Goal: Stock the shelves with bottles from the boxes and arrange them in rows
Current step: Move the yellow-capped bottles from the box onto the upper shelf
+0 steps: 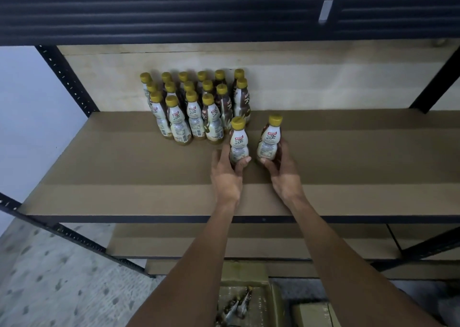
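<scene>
Several yellow-capped coffee bottles (191,107) stand in rows at the back left of the brown shelf board (124,167). My left hand (227,172) grips the base of one upright bottle (239,141) just right of the front row. A second upright bottle (268,138) is held low down by my right hand (281,170), a little further right. Both bottles stand on or just above the board; I cannot tell which.
An open cardboard box (249,299) with a few bottles inside sits on the floor below me, another box (313,314) beside it. Black metal uprights (67,77) frame the shelf. A lower board (224,244) lies beneath. The board's right half carries nothing.
</scene>
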